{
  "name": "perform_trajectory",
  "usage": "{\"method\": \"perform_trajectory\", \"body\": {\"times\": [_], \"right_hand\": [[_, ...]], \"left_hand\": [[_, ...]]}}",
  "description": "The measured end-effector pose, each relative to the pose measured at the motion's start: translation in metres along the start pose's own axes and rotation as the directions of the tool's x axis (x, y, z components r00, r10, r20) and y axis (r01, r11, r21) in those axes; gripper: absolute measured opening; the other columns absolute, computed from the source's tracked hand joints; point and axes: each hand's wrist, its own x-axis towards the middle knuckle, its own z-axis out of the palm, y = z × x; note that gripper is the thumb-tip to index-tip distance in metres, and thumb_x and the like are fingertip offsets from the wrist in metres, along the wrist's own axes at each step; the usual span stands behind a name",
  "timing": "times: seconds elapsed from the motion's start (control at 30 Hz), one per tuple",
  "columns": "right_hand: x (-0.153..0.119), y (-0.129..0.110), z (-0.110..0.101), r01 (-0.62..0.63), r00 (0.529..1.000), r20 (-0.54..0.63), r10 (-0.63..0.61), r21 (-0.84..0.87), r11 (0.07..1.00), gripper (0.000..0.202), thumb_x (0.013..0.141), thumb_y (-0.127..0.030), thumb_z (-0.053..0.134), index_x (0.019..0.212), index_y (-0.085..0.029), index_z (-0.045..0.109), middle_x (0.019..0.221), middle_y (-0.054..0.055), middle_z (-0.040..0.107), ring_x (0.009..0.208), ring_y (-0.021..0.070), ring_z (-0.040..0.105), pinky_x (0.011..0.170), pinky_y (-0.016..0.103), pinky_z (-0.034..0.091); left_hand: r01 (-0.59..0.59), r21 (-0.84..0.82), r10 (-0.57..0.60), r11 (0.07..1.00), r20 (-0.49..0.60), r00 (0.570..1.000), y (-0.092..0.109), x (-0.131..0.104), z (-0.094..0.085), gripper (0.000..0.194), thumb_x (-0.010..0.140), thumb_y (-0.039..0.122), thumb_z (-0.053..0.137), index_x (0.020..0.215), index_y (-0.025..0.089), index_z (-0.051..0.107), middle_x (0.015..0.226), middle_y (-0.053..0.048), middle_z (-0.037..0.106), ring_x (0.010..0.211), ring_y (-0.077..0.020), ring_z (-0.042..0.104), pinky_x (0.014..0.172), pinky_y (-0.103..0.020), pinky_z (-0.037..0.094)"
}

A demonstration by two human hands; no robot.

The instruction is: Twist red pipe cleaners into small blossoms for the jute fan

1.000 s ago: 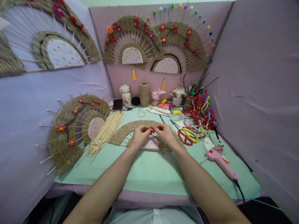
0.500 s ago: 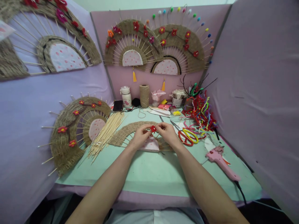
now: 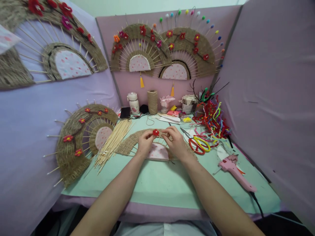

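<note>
Between the fingertips of my left hand [image 3: 145, 143] is a small red flower [image 3: 156, 132] with a pale centre. My right hand [image 3: 175, 140] is just right of the flower, thumb and fingertips brought close together; whether something thin is in that pinch is too small to make out. Beneath both hands a half-round twine fan [image 3: 131, 141] lies flat on the table, its woven band joined by thin sticks to a pink spotted half-circle [image 3: 158, 152]. My hands cover part of the band.
Left of the fan lies a bundle of thin sticks [image 3: 114, 141], with another twine fan [image 3: 73, 150] leaning behind. On the right are scissors [image 3: 199, 145], a pink glue gun [image 3: 237, 173] with a cord, and tangled pipe cleaners [image 3: 213, 119]. A twine spool [image 3: 152, 102] stands at the back.
The red flower has moved slightly left with my left hand. My right fingers have come away from it, leaving a gap. The whole view has shifted a little.
</note>
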Motion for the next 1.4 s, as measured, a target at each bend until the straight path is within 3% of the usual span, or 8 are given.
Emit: {"method": "perform_trajectory", "body": {"times": [0.1,0.2,0.5,0.73,0.83,0.97,1.13,1.4], "right_hand": [[-0.0020,0.0010,0.0034,0.132,0.990,0.055,-0.128,-0.073,0.989,0.016,0.086,-0.024,0.050,0.094,-0.021,0.064,0.092,0.007,0.057,0.088,0.0184,0.054,0.078,0.031,0.045],[-0.0032,0.0047,0.0068,0.177,0.983,0.066,-0.169,-0.132,0.975,0.017,0.085,-0.024,0.051,0.095,-0.022,0.065,0.089,0.007,0.058,0.087,0.0188,0.054,0.077,0.032,0.045],[-0.0036,0.0061,0.0039,0.214,0.976,0.098,-0.196,-0.229,0.950,0.020,0.088,-0.020,0.046,0.090,-0.021,0.065,0.088,0.007,0.059,0.086,0.0188,0.051,0.075,0.031,0.043],[-0.0019,0.0040,0.0030,0.210,0.977,0.078,-0.199,-0.178,0.961,0.019,0.089,-0.021,0.045,0.089,-0.021,0.064,0.089,0.007,0.059,0.088,0.0193,0.052,0.078,0.032,0.043],[-0.0009,0.0028,0.0026,0.165,0.986,-0.005,-0.166,-0.103,0.981,0.018,0.088,-0.024,0.047,0.094,-0.021,0.063,0.090,0.006,0.059,0.090,0.0188,0.053,0.080,0.032,0.043],[0.0003,0.0028,0.0015,0.034,0.996,-0.081,-0.033,0.008,0.999,0.018,0.087,-0.024,0.047,0.090,-0.019,0.064,0.087,0.006,0.057,0.084,0.0175,0.055,0.075,0.030,0.045],[0.0012,0.0009,0.0011,-0.103,0.993,-0.043,0.108,0.115,0.988,0.019,0.085,-0.029,0.050,0.080,-0.018,0.065,0.080,0.005,0.060,0.076,0.0159,0.055,0.068,0.028,0.044],[0.0018,0.0026,0.0025,-0.189,0.982,0.028,0.187,0.123,0.974,0.016,0.080,-0.030,0.056,0.075,-0.018,0.064,0.075,0.003,0.060,0.067,0.0134,0.051,0.062,0.025,0.040]], "left_hand": [[-0.011,-0.002,0.011,1.000,-0.016,1.000,0.0018,-0.0012,0.0002,0.018,0.068,0.031,0.065,0.078,0.017,0.070,0.084,-0.005,0.068,0.081,-0.0167,0.060,0.077,-0.029,0.046],[-0.037,0.017,0.037,0.999,-0.004,0.999,0.0029,-0.0029,0.0017,0.019,0.068,0.031,0.065,0.078,0.017,0.070,0.086,-0.006,0.069,0.084,-0.0175,0.060,0.081,-0.031,0.045],[-0.092,0.056,0.091,0.994,0.029,0.995,0.0076,-0.0057,0.0042,0.011,0.068,0.026,0.066,0.073,0.018,0.071,0.082,-0.006,0.068,0.082,-0.0174,0.060,0.081,-0.031,0.045],[-0.112,0.041,0.111,0.993,0.019,0.994,0.0049,-0.0055,0.0045,0.011,0.069,0.026,0.065,0.075,0.018,0.071,0.083,-0.006,0.067,0.083,-0.0173,0.060,0.082,-0.032,0.045],[-0.124,0.012,0.124,0.992,-0.031,0.992,0.0018,-0.0032,0.0014,0.014,0.070,0.028,0.065,0.078,0.018,0.071,0.086,-0.006,0.067,0.085,-0.0170,0.059,0.082,-0.032,0.045],[-0.167,0.018,0.168,0.986,-0.075,0.983,0.0034,-0.0025,0.0000,0.012,0.070,0.027,0.065,0.076,0.018,0.070,0.087,-0.006,0.065,0.085,-0.0164,0.059,0.078,-0.030,0.046],[-0.244,0.064,0.247,0.968,-0.041,0.968,0.0087,-0.0053,0.0040,0.009,0.071,0.020,0.064,0.075,0.018,0.071,0.080,-0.005,0.064,0.080,-0.0152,0.059,0.075,-0.028,0.046],[-0.271,0.102,0.271,0.957,0.019,0.962,0.0028,-0.0051,0.0025,0.015,0.072,0.014,0.060,0.079,0.019,0.072,0.083,-0.005,0.064,0.083,-0.0156,0.059,0.077,-0.029,0.046]]}}
